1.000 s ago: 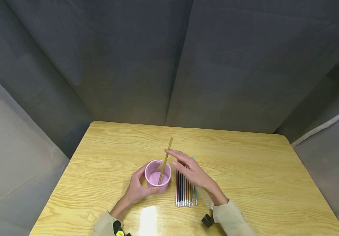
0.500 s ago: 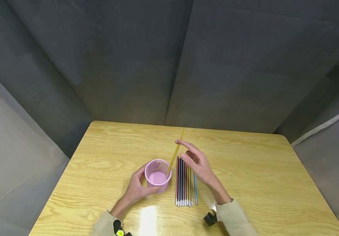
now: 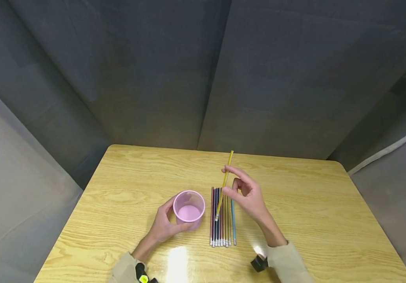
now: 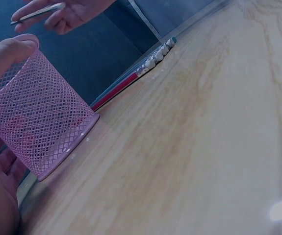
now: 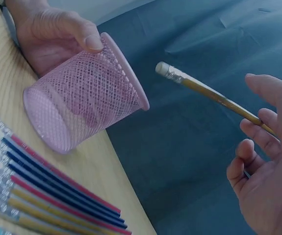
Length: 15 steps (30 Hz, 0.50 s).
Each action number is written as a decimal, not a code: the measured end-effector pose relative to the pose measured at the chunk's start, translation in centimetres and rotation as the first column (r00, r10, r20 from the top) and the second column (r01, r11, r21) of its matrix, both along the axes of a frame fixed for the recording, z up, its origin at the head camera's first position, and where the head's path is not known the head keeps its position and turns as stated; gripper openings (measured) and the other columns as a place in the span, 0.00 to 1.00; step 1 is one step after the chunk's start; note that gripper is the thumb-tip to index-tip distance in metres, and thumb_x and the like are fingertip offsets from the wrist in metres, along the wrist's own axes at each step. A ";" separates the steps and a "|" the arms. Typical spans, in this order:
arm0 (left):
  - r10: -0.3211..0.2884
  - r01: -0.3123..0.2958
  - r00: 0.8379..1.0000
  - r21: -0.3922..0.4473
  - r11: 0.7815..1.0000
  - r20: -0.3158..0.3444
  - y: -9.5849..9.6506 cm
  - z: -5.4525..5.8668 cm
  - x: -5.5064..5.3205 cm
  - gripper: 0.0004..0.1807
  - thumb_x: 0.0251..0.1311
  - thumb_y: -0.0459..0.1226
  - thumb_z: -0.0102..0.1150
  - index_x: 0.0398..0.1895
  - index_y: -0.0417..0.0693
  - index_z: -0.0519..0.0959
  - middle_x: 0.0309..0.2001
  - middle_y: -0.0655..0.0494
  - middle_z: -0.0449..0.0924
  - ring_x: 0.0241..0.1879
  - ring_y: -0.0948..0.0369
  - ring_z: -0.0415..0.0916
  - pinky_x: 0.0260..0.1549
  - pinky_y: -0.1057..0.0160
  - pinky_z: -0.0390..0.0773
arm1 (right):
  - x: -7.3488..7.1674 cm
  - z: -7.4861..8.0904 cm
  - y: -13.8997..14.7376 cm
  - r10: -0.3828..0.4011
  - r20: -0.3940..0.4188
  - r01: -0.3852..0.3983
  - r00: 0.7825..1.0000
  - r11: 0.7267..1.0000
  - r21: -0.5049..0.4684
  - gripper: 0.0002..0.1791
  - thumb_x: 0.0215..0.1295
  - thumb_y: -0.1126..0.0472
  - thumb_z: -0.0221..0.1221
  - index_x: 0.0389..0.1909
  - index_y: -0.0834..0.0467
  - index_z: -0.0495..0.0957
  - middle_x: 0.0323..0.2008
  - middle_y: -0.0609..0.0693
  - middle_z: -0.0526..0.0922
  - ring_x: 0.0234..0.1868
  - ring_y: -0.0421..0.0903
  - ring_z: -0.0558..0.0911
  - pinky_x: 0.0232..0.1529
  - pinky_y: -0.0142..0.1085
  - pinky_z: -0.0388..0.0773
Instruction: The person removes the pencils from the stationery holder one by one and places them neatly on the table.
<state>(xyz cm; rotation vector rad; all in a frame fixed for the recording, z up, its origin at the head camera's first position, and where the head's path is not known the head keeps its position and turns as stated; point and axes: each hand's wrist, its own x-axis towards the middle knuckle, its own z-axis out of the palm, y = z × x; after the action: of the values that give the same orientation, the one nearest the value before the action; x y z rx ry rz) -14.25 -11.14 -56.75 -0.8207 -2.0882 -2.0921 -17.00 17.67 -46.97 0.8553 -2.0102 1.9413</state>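
A pink mesh pencil cup (image 3: pixel 196 224) stands upright on the table with nothing inside. My left hand (image 3: pixel 163 225) grips it from the left, thumb (image 4: pixel 19 47) at the rim and fingers around the far side. To the right of the cup, my right hand (image 3: pixel 249 197) holds a yellow pencil (image 5: pixel 209 94) in the air between its fingers. The pencil's white eraser (image 5: pixel 162 68) points down and toward the cup's side, clear of the rim. Below it a row of pencils (image 3: pixel 214 232) lies side by side, red, dark blue and yellow, erasers toward me.
A light blue pencil (image 3: pixel 234 230) lies at the row's right end, slightly apart. The wooden table (image 3: pixel 316 212) extends to both sides, and dark grey curtains (image 3: pixel 153 78) hang behind it. Black wrist camera mounts (image 3: pixel 259 263) sit at both sleeves.
My right hand has drawn the yellow pencil out of the cup, moving it right and over the row. My left hand and the cup have stayed in place.
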 end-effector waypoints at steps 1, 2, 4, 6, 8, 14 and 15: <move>0.001 -0.001 1.000 -0.001 1.000 -0.002 0.0 0.0 0.0 0.48 0.42 0.28 0.81 0.72 0.31 0.69 0.65 0.34 0.77 0.63 0.32 0.73 0.68 0.37 0.72 | 0.1 -0.1 0.2 -0.006 0.005 0.006 1.000 1.000 0.007 0.34 0.60 0.81 0.65 0.69 0.69 0.72 0.59 0.66 0.78 0.24 0.41 0.70 0.22 0.31 0.68; 0.000 0.000 1.000 -0.001 1.000 -0.003 0.0 0.0 0.0 0.48 0.43 0.28 0.81 0.72 0.31 0.69 0.65 0.34 0.77 0.63 0.32 0.73 0.67 0.37 0.72 | 0.3 -0.2 0.3 -0.011 0.012 0.011 1.000 1.000 0.016 0.35 0.59 0.82 0.65 0.69 0.69 0.72 0.59 0.66 0.78 0.24 0.41 0.70 0.22 0.31 0.69; -0.002 0.002 1.000 -0.001 1.000 -0.004 0.0 0.0 -0.1 0.48 0.43 0.27 0.81 0.72 0.32 0.69 0.66 0.35 0.77 0.63 0.32 0.73 0.67 0.37 0.73 | 0.6 -0.5 0.7 -0.025 0.025 0.024 0.999 0.999 0.041 0.36 0.58 0.82 0.66 0.70 0.68 0.72 0.59 0.66 0.78 0.24 0.42 0.70 0.22 0.30 0.69; -0.001 0.001 1.000 -0.006 1.000 -0.002 0.0 0.0 -0.1 0.48 0.42 0.27 0.81 0.72 0.32 0.69 0.66 0.35 0.77 0.63 0.33 0.73 0.68 0.37 0.73 | 0.8 -0.8 1.1 -0.039 0.038 0.036 0.999 0.997 0.067 0.37 0.57 0.82 0.67 0.70 0.67 0.73 0.59 0.65 0.78 0.24 0.43 0.69 0.21 0.29 0.68; 0.000 0.000 1.000 -0.011 1.000 -0.001 0.0 -0.1 -0.1 0.48 0.43 0.27 0.81 0.72 0.33 0.69 0.66 0.36 0.77 0.63 0.33 0.73 0.68 0.37 0.73 | 1.0 -1.2 1.6 -0.049 0.052 0.044 0.997 0.994 0.097 0.37 0.57 0.81 0.67 0.70 0.66 0.73 0.59 0.65 0.78 0.24 0.44 0.69 0.21 0.28 0.68; -0.001 0.001 1.000 0.002 1.000 0.008 0.0 -0.1 0.1 0.48 0.42 0.24 0.80 0.71 0.31 0.69 0.66 0.33 0.77 0.63 0.31 0.72 0.68 0.38 0.72 | 1.8 -2.8 3.1 -0.047 0.069 0.030 0.997 0.973 0.227 0.35 0.58 0.77 0.71 0.68 0.64 0.75 0.58 0.65 0.79 0.24 0.42 0.70 0.19 0.31 0.70; -0.002 0.002 1.000 0.005 1.000 0.012 -0.1 -0.1 0.1 0.48 0.41 0.24 0.81 0.71 0.31 0.69 0.66 0.34 0.77 0.63 0.31 0.72 0.68 0.38 0.72 | 1.9 -3.0 3.3 -0.041 0.074 0.022 0.996 0.970 0.244 0.35 0.58 0.76 0.71 0.68 0.64 0.76 0.58 0.66 0.80 0.24 0.42 0.70 0.18 0.32 0.70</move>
<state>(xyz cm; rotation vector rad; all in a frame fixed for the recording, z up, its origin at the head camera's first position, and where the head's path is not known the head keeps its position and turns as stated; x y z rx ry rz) -14.12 -11.22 -56.80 -0.8120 -2.0873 -2.1075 -15.08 21.01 -49.94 0.8040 -2.3286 1.7620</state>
